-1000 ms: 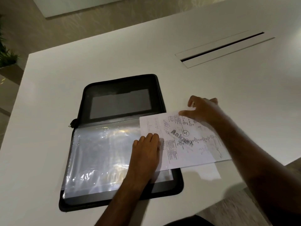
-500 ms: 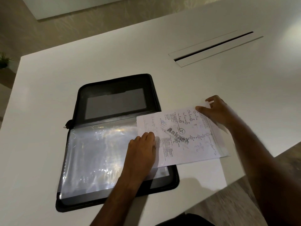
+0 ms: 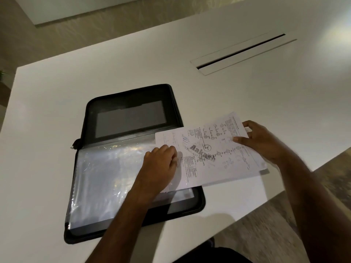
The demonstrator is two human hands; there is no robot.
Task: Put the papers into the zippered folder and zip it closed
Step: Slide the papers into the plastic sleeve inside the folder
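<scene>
Now your left hand [image 3: 161,164] is lying palm down, fingers together and fairly straight, on the clear plastic sleeve pages [image 3: 106,179] of the open black zippered folder [image 3: 131,99], with its fingertips pressing on the left edge of the white printed papers [image 3: 210,152]. Your right hand [image 3: 260,139] is gripping the far right end of those papers, thumb lying on top and fingers curling round the edge. The papers are stretching between your two hands, their left part overlapping the folder's right side and their right part hanging out over the white table [image 3: 247,95]; whether that left part is sliding inside a sleeve or resting on top is hard to tell. The folder is lying flat and open to the left of your right hand, its zip undone, with a long cable slot [image 3: 241,52] sitting well beyond it
</scene>
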